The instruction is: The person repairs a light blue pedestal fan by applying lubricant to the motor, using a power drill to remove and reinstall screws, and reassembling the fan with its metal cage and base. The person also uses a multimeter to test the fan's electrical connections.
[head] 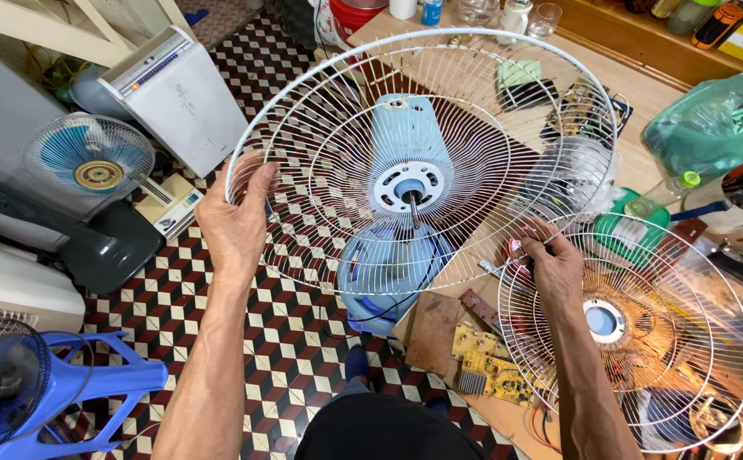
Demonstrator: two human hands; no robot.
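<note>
Gripping the white fan guard (329, 145) at its rim, the left hand (237, 223) curls shut. The right hand (553, 266) pinches that guard's lower right wires, above a second guard (695, 281).

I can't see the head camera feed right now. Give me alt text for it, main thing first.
Both hands hold a white wire fan guard by its rim, left hand on the left edge, right hand at the lower right, around a light blue fan motor with its bare shaft. A second wire guard lies on the wooden workbench, beside yellow circuit boards.
</note>
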